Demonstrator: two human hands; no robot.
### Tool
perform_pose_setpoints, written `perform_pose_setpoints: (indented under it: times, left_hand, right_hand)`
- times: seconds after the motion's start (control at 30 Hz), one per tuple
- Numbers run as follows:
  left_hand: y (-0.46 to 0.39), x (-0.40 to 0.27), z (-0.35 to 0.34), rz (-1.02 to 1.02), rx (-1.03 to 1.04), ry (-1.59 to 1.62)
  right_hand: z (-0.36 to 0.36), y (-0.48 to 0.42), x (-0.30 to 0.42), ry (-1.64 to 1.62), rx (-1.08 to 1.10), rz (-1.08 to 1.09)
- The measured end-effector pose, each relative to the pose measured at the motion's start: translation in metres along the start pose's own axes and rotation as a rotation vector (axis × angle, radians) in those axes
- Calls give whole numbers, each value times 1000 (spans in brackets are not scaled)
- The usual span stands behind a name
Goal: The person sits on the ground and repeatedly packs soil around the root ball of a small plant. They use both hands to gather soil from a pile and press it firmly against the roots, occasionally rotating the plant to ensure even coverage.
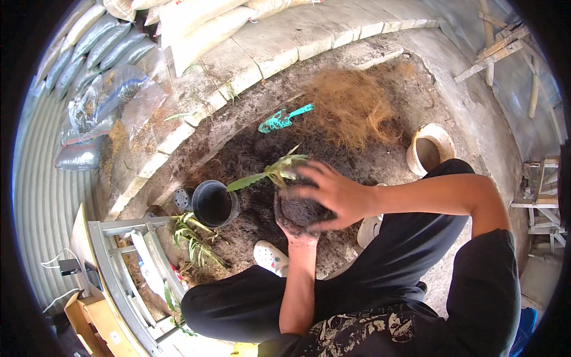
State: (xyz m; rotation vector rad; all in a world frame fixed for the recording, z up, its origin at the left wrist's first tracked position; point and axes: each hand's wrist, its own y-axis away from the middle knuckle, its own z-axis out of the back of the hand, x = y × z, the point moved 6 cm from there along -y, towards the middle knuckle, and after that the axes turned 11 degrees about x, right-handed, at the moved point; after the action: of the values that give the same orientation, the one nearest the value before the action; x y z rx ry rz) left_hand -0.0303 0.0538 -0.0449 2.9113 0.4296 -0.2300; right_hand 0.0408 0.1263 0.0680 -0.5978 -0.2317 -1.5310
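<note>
A dark ball of soil (305, 210) rests in my left hand (298, 236), which cups it from below with dirt on the fingers. My right hand (345, 194), blurred, spans the top of the ball, with its fingers spread on the far side and its thumb on the near side. A leafy green plant (272, 173) juts out to the left beside my right fingers; its base is hidden. To the left of my hands stands a black plastic pot (214, 204). Dark loose soil (250, 156) covers the ground beneath.
A turquoise hand trowel (279, 120) lies beyond my hands, beside brown coir fibre (352, 105). A whitish bucket (429, 149) is at right. Cut leafy stems (196, 241), a small black pot (182, 198) and a metal-framed table (125, 250) are at left. Filled sacks (209, 35) lie on the concrete ledge.
</note>
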Motion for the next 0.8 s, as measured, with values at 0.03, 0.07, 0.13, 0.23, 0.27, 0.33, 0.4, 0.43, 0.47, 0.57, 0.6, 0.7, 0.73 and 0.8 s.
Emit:
perform_pose_setpoints:
  times: [0.03,0.07,0.13,0.23,0.27,0.33,0.4,0.43,0.47,0.57,0.6,0.7,0.73,0.8]
  left_hand:
    - [-2,-9,-3,-8,12,4]
    - [-4,-18,-5,-17,24,8]
    - [-5,-27,-17,-41,-3,-42]
    - [-5,-40,-34,-129,-10,-76]
    - [-4,-43,-34,-138,-26,-123]
    - [-3,-42,-35,-112,-153,-294]
    - [-4,-40,-33,-51,-185,-404]
    - [-6,-40,-32,-49,-125,-330]
    - [-9,-41,-31,-47,-65,-256]
    - [-11,-41,-29,-159,-65,-283]
    - [-12,-39,-20,-167,-120,-280]
    - [-12,-31,-10,-130,-69,-168]
    - [-12,-29,0,-97,-14,-73]
    - [-17,-27,4,-52,209,301]
  right_hand:
    - [8,-3,-2,-68,-112,-56]
    - [9,-5,-7,-144,-92,-230]
    - [-9,-2,-36,-483,-5,-394]
    - [-35,-4,-43,-1090,72,-446]
    - [-38,0,-44,-1125,92,-539]
    - [-38,5,-45,-1248,109,-675]
    - [-26,8,-42,-1425,113,-719]
    - [-22,11,-42,-1512,114,-741]
    - [-39,21,-57,-1461,187,-817]
    - [-36,10,-43,-1593,167,-692]
    - [-32,5,-36,-1497,200,-679]
    - [-30,0,-29,-906,331,-704]
    - [-36,2,-37,-503,388,-736]
    - [-24,-2,-40,-138,206,-626]
